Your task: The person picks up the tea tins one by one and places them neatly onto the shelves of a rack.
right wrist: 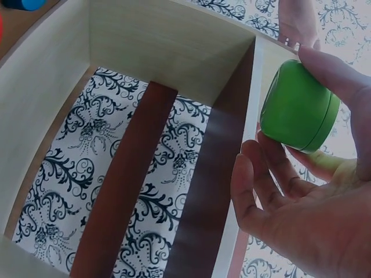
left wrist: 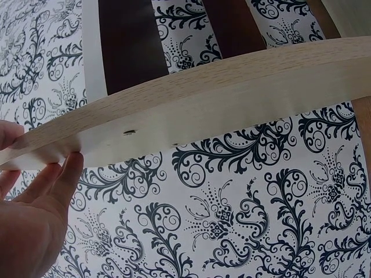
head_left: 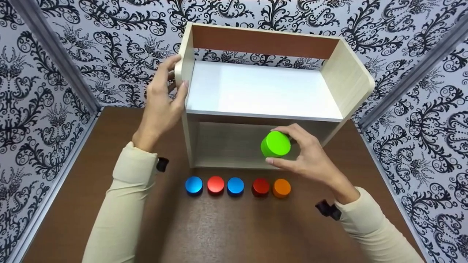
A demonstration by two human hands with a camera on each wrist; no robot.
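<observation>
A small wooden shelf unit (head_left: 263, 116) with a white middle board (head_left: 270, 91) stands on the brown table. My left hand (head_left: 164, 95) grips the front edge of its left side panel (left wrist: 191, 98), thumb on one face and fingers on the other. In front of the lower compartment, my right hand (head_left: 307, 157) holds a round green container (head_left: 276, 144) between thumb and fingers, raised off the table. The right wrist view shows the green container (right wrist: 298, 107) with a seam near one end, close to the white board's edge.
Along the table (head_left: 204, 230) before the shelf runs a row of round pieces: a blue one (head_left: 193, 185), a light red one (head_left: 215, 185), another blue one (head_left: 235, 186), a dark red one (head_left: 260, 187) and an orange one (head_left: 281, 188). Patterned walls (head_left: 120, 47) stand behind and at both sides.
</observation>
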